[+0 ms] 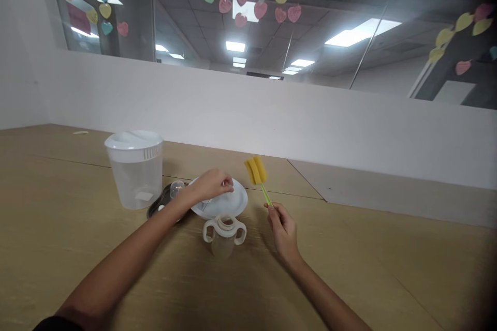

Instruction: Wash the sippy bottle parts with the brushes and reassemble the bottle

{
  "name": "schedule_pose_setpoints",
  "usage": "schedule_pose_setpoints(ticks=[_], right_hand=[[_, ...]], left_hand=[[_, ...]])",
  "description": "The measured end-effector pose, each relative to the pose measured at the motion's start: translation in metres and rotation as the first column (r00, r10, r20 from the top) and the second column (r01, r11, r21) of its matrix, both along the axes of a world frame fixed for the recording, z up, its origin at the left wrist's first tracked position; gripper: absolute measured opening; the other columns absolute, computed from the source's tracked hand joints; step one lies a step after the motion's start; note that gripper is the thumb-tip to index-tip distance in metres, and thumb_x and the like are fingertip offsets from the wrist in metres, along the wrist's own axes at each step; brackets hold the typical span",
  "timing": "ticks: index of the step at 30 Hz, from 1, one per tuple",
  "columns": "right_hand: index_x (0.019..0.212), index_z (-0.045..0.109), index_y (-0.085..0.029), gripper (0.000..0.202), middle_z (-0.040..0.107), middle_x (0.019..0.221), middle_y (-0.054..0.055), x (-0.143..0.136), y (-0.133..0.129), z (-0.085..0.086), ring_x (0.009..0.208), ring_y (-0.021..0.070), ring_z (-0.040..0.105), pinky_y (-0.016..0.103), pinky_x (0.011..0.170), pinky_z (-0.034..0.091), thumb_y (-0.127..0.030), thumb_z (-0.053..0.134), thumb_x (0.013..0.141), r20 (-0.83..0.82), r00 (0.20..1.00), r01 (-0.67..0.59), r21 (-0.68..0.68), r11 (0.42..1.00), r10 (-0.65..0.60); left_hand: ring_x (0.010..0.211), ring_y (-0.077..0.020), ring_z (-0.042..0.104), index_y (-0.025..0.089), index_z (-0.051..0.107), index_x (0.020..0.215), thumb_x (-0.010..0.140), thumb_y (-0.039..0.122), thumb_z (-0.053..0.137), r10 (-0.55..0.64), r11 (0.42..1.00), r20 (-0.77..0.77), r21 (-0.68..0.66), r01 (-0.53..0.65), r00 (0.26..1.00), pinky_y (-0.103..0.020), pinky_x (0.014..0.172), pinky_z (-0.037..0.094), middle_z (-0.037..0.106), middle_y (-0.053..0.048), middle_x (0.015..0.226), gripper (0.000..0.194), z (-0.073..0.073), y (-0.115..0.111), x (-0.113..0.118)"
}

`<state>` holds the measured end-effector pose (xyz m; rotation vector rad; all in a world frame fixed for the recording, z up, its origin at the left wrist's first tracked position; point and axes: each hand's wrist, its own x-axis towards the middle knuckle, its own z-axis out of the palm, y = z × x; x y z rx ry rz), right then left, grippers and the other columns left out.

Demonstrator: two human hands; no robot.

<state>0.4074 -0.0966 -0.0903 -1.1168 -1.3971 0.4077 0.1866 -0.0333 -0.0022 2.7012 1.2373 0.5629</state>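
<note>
Yellow sponge brush with a slim bright-green handle (256, 171) is held up by the right hand (285, 232), tilted so its head points toward the far edge of the brown wood-toned desk (349, 269), where the desk meets a white wall (240, 108). The right thumb and fingers are clamped round the lower handle. Brush and handle look light; the ribbed head is probably soft and springy, the handle stiffer. The handle seems the sound place to hold it, since squeezing the head would likely crush the foam.

The left hand (214, 184) reaches over a round whitish plate (244, 200), its fingertips drawn close together; whether anything is pinched between them I cannot tell. Just on the near side of the plate, a translucent cup with two cream loop handles (223, 244) stands upright with its top open. It looks light and fairly rigid, perhaps slippery if wet, so either loop should give a surer hold than the smooth body.

Toward the desk's left edge, a dark shallow tray (150, 212) carries a clear dome-shaped cap (177, 189), likely thin and light, beside a tall translucent bucket with a white lid (134, 178).
</note>
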Motion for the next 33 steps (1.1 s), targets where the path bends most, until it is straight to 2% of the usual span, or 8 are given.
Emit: schedule_pose_setpoints(ticks=[4, 8, 10, 13, 17, 22, 28, 33], right_hand=[[0.080, 0.061, -0.015, 0.036, 0.053, 0.063, -0.001, -0.007, -0.006, 0.000, 0.058, 0.0131, 0.048, 0.022, 0.054, 0.036, -0.048, 0.046, 0.083, 0.090, 0.995, -0.035, -0.001, 0.999, 0.034], [0.079, 0.061, -0.016, 0.034, 0.058, 0.068, 0.001, -0.010, -0.009, 0.000, 0.063, 0.0144, 0.050, 0.023, 0.058, 0.039, -0.045, 0.044, 0.085, 0.157, 0.985, -0.072, 0.017, 0.997, 0.068], [0.080, 0.061, -0.016, 0.034, 0.058, 0.069, 0.001, -0.009, -0.008, 0.000, 0.062, 0.0142, 0.049, 0.023, 0.057, 0.038, -0.045, 0.044, 0.085, 0.152, 0.987, -0.055, 0.018, 0.998, 0.052], [0.081, 0.061, -0.015, 0.035, 0.054, 0.064, 0.000, -0.005, -0.004, -0.002, 0.058, 0.0132, 0.047, 0.023, 0.054, 0.037, -0.046, 0.046, 0.084, 0.104, 0.995, -0.005, 0.019, 1.000, 0.003], [0.083, 0.060, -0.015, 0.034, 0.051, 0.063, -0.001, -0.002, -0.003, -0.004, 0.055, 0.0113, 0.043, 0.022, 0.050, 0.034, -0.046, 0.046, 0.083, 0.027, 0.998, 0.059, 0.056, 0.997, -0.060], [0.085, 0.059, -0.015, 0.032, 0.050, 0.064, 0.000, 0.000, -0.005, -0.004, 0.055, 0.0107, 0.041, 0.022, 0.051, 0.033, -0.044, 0.046, 0.085, 0.022, 0.997, 0.071, 0.106, 0.992, -0.074], [0.085, 0.059, -0.016, 0.030, 0.050, 0.064, 0.000, 0.003, -0.004, -0.005, 0.056, 0.0118, 0.044, 0.023, 0.051, 0.034, -0.043, 0.046, 0.085, 0.070, 0.994, 0.072, 0.124, 0.990, -0.082], [0.085, 0.059, -0.016, 0.029, 0.051, 0.063, 0.000, 0.005, -0.004, -0.005, 0.054, 0.0118, 0.044, 0.023, 0.050, 0.035, -0.042, 0.046, 0.085, 0.096, 0.990, 0.085, 0.165, 0.983, -0.101]], left_hand=[[0.079, -0.0150, 0.061, 0.015, 0.068, 0.087, 0.082, 0.039, 0.052, -0.020, 0.999, 0.482, 0.032, 0.005, 0.876, -0.022, 0.069, 0.045, 0.070, -0.004, 0.087, 0.030, 0.034, -0.015, -0.015], [0.080, -0.0151, 0.061, 0.015, 0.068, 0.093, 0.079, 0.041, 0.055, 0.007, 0.996, 0.574, 0.072, -0.058, 0.819, -0.023, 0.071, 0.046, 0.070, -0.004, 0.089, 0.032, 0.055, -0.027, -0.039], [0.079, -0.0151, 0.061, 0.017, 0.069, 0.093, 0.076, 0.036, 0.057, 0.050, 0.996, 0.453, 0.045, -0.079, 0.890, -0.023, 0.070, 0.046, 0.071, -0.003, 0.089, 0.028, 0.059, -0.029, -0.056], [0.070, -0.0151, 0.062, 0.021, 0.072, 0.082, 0.065, 0.020, 0.063, 0.189, 0.970, 0.035, -0.163, -0.181, 0.981, -0.021, 0.061, 0.044, 0.071, 0.000, 0.078, 0.019, 0.059, -0.029, -0.081], [0.066, -0.0179, 0.063, 0.019, 0.071, 0.067, 0.052, 0.011, 0.067, 0.368, 0.858, -0.321, -0.244, -0.452, 0.873, -0.022, 0.056, 0.044, 0.071, -0.003, 0.069, 0.018, 0.051, -0.022, -0.090], [0.060, -0.0211, 0.063, 0.013, 0.064, 0.049, 0.047, 0.008, 0.069, 0.426, 0.763, -0.426, -0.304, -0.570, 0.798, -0.028, 0.057, 0.048, 0.066, -0.007, 0.056, 0.007, 0.031, -0.004, -0.078], [0.052, -0.0223, 0.062, 0.015, 0.063, 0.045, 0.037, 0.014, 0.077, 0.380, 0.701, -0.483, -0.406, -0.586, 0.789, -0.032, 0.056, 0.051, 0.061, -0.006, 0.043, 0.017, 0.000, 0.015, -0.069], [0.055, -0.0232, 0.063, 0.015, 0.067, 0.051, 0.035, 0.015, 0.079, 0.370, 0.734, -0.478, -0.374, -0.566, 0.796, -0.031, 0.056, 0.051, 0.066, -0.007, 0.052, 0.020, 0.005, 0.014, -0.073]])
